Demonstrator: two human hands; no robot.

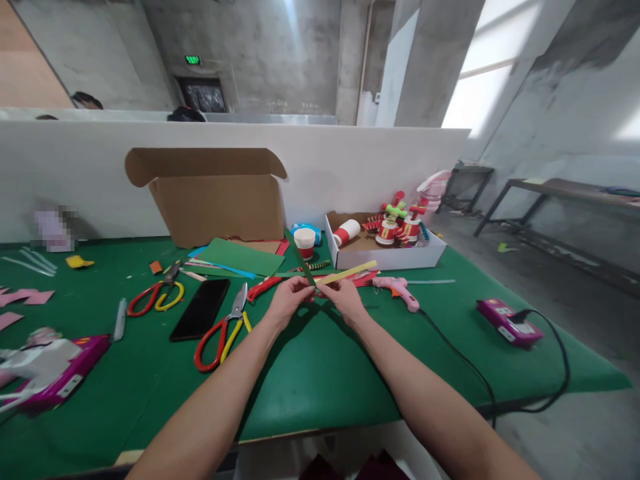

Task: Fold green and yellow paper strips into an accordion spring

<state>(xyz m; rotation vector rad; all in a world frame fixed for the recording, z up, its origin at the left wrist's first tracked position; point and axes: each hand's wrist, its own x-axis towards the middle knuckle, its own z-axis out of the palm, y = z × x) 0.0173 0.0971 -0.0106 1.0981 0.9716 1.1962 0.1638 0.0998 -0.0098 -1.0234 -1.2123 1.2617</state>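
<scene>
My left hand [293, 297] pinches a dark green paper strip [301, 260] that points up and away to the left. In my right hand [343, 299] is a yellow paper strip [353, 271], slanting up to the right. The two strips meet between my fingertips, close above the green table. Just beyond them stands a red and white paper cup [304, 243], with a folded, spring-like paper piece [319, 265] beside it. Red paper strips [367, 277] lie behind my right hand. Close by on the right rests a pink glue gun [397, 291].
Red-and-yellow-handled scissors [223, 333], a black phone [201, 310] and coloured paper sheets [243, 257] lie left. A white box [393, 257] holds cup figures. Magenta power strips [509, 323] sit at both sides; the glue gun's cord crosses the table's right. An open cardboard box [220, 210] stands behind.
</scene>
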